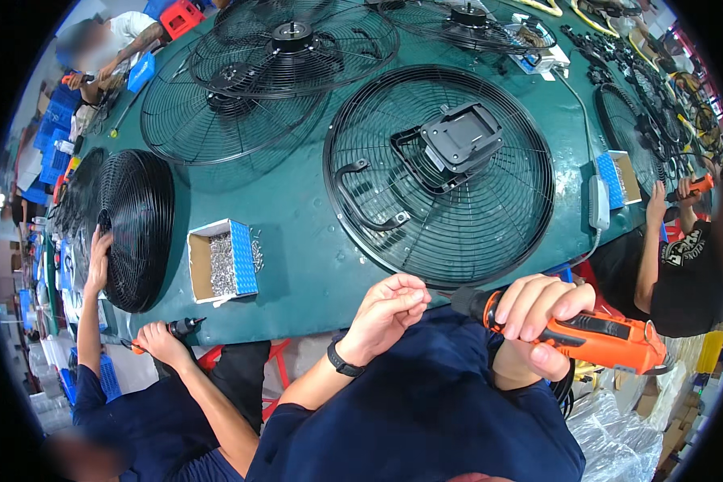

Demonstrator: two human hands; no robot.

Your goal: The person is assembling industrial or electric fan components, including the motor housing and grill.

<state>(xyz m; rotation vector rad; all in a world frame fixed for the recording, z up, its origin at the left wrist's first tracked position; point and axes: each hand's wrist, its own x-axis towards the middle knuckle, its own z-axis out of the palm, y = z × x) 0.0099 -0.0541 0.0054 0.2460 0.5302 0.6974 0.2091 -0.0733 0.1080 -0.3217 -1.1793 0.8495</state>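
My right hand [538, 317] grips an orange and black power screwdriver [598, 339], its dark nose pointing left. Close to that tip, my left hand [390, 312] is closed in a pinch; whatever its fingers hold is too small to make out. Just beyond both hands lies a round black wire fan guard [506, 217] on the green table. A black motor housing [462, 136] sits on the guard, and a curved black handle [357, 201] rests at its left side. To the left stands an open carton of screws [223, 261], with several loose ones [257, 251] beside it.
More fan guards with motors [293, 40] cover the far table [289, 201]. On the left, a co-worker's hand [98, 257] touches a black guard [136, 233]; the other holds a screwdriver [186, 326]. At right, a white power adapter [598, 202] and cable lie by another carton [618, 178].
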